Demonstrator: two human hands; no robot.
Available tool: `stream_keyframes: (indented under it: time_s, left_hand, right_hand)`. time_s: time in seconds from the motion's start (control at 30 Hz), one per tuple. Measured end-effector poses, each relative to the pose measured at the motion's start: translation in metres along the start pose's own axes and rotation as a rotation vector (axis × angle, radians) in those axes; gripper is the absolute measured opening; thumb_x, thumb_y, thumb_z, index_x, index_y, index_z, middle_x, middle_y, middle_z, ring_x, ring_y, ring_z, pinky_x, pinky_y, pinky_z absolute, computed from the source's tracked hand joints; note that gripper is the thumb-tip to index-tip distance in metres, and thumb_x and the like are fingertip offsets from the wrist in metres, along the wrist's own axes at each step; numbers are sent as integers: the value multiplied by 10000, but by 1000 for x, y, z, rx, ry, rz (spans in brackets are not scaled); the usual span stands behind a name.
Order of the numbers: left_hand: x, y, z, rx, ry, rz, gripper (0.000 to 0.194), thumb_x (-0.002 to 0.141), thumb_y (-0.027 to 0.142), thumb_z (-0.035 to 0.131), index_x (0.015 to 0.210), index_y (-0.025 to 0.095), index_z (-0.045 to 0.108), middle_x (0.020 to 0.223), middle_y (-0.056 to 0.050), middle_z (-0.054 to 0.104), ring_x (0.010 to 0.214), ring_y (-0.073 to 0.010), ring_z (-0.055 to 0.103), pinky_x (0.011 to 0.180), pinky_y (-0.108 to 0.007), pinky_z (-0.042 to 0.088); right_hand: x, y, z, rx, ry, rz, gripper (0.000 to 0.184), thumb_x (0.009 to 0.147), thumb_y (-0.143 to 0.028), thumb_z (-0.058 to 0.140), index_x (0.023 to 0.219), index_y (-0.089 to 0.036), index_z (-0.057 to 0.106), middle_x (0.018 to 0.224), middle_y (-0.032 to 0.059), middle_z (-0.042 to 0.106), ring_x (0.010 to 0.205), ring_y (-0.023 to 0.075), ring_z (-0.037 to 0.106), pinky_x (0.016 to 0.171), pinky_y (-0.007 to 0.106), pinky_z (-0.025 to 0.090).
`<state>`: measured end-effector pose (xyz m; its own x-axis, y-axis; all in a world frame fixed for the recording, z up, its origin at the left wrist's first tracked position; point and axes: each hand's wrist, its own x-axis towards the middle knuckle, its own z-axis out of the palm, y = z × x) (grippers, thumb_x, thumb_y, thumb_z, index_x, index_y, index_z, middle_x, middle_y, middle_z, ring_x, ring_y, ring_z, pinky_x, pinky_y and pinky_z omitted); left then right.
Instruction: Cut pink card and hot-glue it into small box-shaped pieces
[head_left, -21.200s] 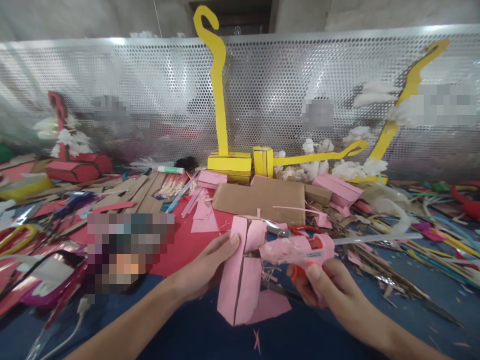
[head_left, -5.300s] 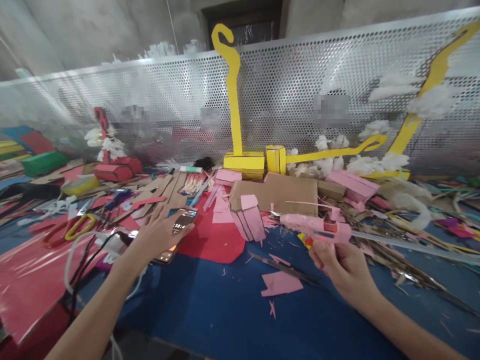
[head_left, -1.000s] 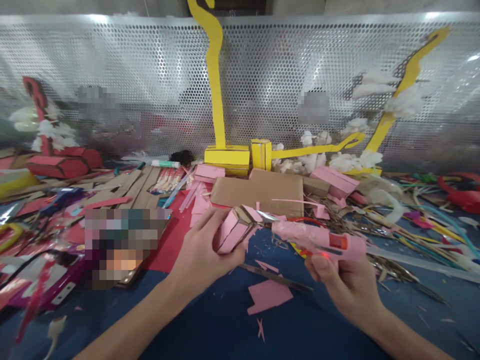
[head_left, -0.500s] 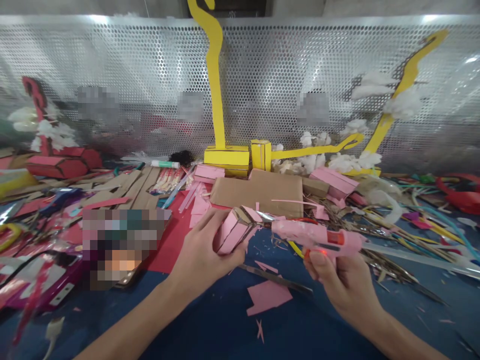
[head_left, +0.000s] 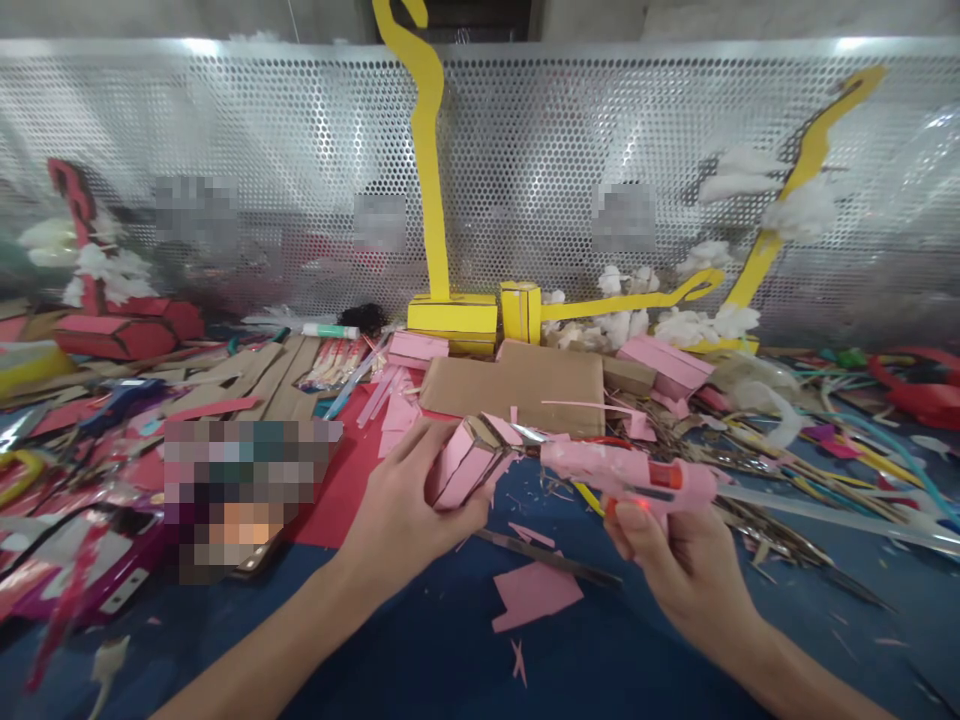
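My left hand (head_left: 416, 497) is closed around a small pink cardboard box (head_left: 466, 462), whose brown cardboard end faces up and right. In my right hand (head_left: 671, 550) is a pink glue gun (head_left: 626, 468), with a glowing light near my thumb. Its metal nozzle points left and sits at the box's upper right edge; whether it touches cannot be made out. A clear glue stick (head_left: 832, 515) runs out of the gun's back. Below the box lie a pink paper scrap (head_left: 536, 592) and a thin dark blade-like strip (head_left: 551, 555).
Yellow cardboard pieces (head_left: 452, 315) stand by a perforated metal panel (head_left: 525, 150). A brown cardboard sheet (head_left: 517, 385) lies ahead of my hands. Red paper (head_left: 330, 490), a phone (head_left: 259, 555) and a purple case (head_left: 90, 570) are at left. Sticks and wires (head_left: 795, 550) clutter the right.
The view has shifted slightly. The glue gun and my right hand sit a touch further left, while my left hand and the pink box hold nearly the same position.
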<state>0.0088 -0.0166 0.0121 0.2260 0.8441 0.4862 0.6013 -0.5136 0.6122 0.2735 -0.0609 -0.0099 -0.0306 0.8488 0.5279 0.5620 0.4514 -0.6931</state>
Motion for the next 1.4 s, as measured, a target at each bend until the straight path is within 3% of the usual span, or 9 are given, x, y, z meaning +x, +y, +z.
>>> stream_keyframes:
  time_s: [0.33, 1.4]
  left_hand:
    - [2, 3, -2, -12, 5, -7, 430, 820, 323, 693, 1232, 235, 609, 1114, -71, 677, 981, -255, 674, 831, -409, 570]
    - [0, 1, -2, -20, -13, -38, 426, 822, 324, 694, 1223, 216, 601, 1113, -68, 653, 959, -247, 644, 825, -394, 530]
  right_hand:
    - [-7, 12, 3, 22, -6, 25, 504, 1028, -458, 467, 594, -201, 487, 533, -17, 419, 493, 113, 367, 458, 252, 271]
    - [1, 0, 3, 25, -20, -84, 465, 1014, -413, 505, 604, -196, 539, 535, -5, 517, 488, 121, 480, 485, 243, 376]
